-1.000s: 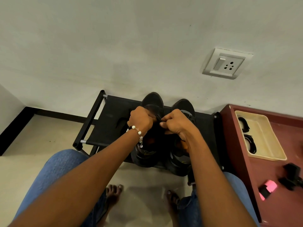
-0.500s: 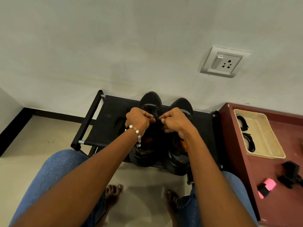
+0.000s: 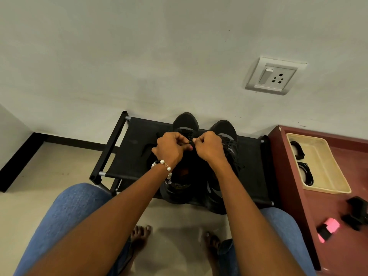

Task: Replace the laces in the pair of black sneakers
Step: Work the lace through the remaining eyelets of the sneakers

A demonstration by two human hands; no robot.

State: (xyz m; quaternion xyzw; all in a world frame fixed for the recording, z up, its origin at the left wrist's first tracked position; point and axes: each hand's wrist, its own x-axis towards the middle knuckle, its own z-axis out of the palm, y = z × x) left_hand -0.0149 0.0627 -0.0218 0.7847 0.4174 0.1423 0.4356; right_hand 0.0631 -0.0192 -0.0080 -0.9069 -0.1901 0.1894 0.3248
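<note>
Your hands, left (image 3: 170, 148) and right (image 3: 209, 147), have closed together, both pinching the lace (image 3: 190, 140) over the left sneaker (image 3: 185, 124), beside the tray (image 3: 326, 172).

I saw the pair of black sneakers (image 3: 186, 124) in a matt, cloth-like upper, their soles slightly shinier, like rubber. They sat on a low black rack (image 3: 137, 136) whose shelf looked like matt woven fabric stretched between dull silver metal tubes with black plastic ends. My left wrist carried a bracelet of glossy white pearl-like beads (image 3: 162, 165). My trousers were rough blue denim (image 3: 73, 212). The dark red cabinet top (image 3: 338, 253) looked smooth, faintly sheened, like laminate. On it, the cream rectangular tray (image 3: 328, 166) looked like smooth plastic. The white wall socket plate (image 3: 275, 75) looked like glossy plastic against matt painted wall (image 3: 119, 56).
</note>
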